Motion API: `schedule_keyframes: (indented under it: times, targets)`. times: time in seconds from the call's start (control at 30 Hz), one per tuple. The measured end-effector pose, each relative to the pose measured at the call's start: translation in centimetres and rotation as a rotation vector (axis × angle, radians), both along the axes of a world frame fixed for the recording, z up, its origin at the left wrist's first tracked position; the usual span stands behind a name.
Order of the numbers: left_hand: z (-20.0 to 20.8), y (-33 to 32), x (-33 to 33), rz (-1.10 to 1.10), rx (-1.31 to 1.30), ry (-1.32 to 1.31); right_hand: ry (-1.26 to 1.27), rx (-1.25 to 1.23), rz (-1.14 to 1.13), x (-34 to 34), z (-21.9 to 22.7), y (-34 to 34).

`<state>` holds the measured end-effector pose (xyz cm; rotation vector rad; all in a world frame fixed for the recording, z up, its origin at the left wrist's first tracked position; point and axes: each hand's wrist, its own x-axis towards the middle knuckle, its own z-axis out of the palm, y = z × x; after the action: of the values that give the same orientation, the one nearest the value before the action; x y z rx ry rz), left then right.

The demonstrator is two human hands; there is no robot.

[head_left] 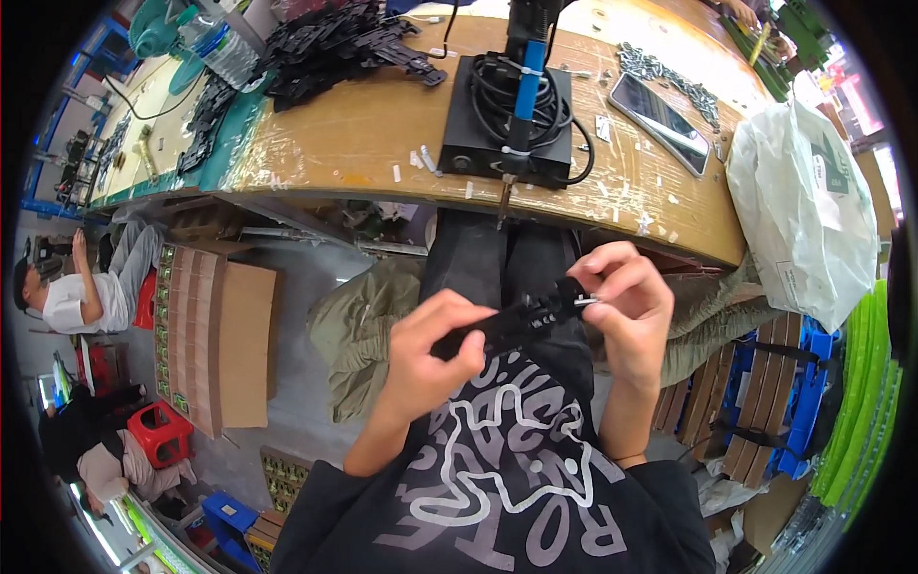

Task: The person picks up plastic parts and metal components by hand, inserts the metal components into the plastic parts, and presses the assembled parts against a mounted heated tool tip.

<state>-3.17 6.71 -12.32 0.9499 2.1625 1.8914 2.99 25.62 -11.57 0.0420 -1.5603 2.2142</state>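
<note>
My left hand (435, 346) is closed round one end of a long black plastic part (519, 327), held above my lap and below the table edge. At the part's other end, my right hand (626, 301) pinches a small silvery metal piece (585, 301) between thumb and fingers. That piece touches or sits close against the black part; I cannot tell whether it is inserted. Just beyond my hands, a slim upright tool with a blue band (528, 81) and a metal tip points down past the table's front edge.
On the wooden table (335, 143) stands a black box (466, 143) with coiled cable. Black plastic parts (330, 48) are heaped at the back left. A phone (660, 122) and small metal pieces (669, 77) lie right, near a white plastic bag (798, 206). Cardboard boxes (244, 344) stand left.
</note>
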Motion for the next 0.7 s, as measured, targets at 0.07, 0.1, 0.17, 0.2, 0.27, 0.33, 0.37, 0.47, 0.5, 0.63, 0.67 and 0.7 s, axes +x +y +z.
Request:
schedule_keyframes:
  times: [0.07, 0.1, 0.17, 0.2, 0.27, 0.33, 0.37, 0.47, 0.5, 0.63, 0.67, 0.7]
  targets:
    - [0.2, 0.5, 0.5, -0.008, -0.021, 0.025, -0.03, -0.031, 0.047, 0.5, -0.8, 0.2]
    - [0.2, 0.7, 0.6, -0.012, -0.021, 0.022, -0.033, -0.032, 0.043, 0.7, -0.8, 0.3]
    - [-0.3, 1.0, 0.7, -0.052, -0.03, 0.043, -0.036, -0.056, 0.049, 1.1, -1.2, 0.4]
    - [-0.5, 1.1, 0.7, -0.06, -0.031, 0.036, -0.042, -0.058, 0.042, 1.2, -1.5, 0.5]
    - [-0.5, 1.2, 0.8, -0.055, -0.051, 0.075, -0.062, -0.073, 0.003, 1.4, -1.9, 0.5]
    - [-0.8, 1.4, 0.6, -0.046, -0.067, 0.11, -0.082, -0.086, -0.01, 1.4, -2.2, 0.6]
    - [-0.9, 1.5, 0.5, -0.032, -0.079, 0.15, -0.097, -0.096, -0.02, 1.3, -2.4, 0.5]
    - [-1.0, 1.4, 0.3, -0.037, -0.103, 0.179, -0.078, -0.092, -0.057, 1.1, -3.0, 0.1]
    - [-1.1, 1.4, 0.3, -0.032, -0.108, 0.176, -0.081, -0.096, -0.051, 1.0, -3.1, -0.1]
    - [-1.6, 1.3, -0.3, 0.005, -0.124, 0.196, -0.095, -0.035, -0.127, 0.1, -3.9, -0.7]
    - [-1.6, 1.2, -0.4, 0.006, -0.153, 0.197, -0.094, -0.031, -0.141, 0.0, -4.2, -0.7]
    - [-1.7, 1.3, -0.5, 0.009, -0.157, 0.193, -0.114, -0.07, -0.116, 0.1, -4.8, -0.6]
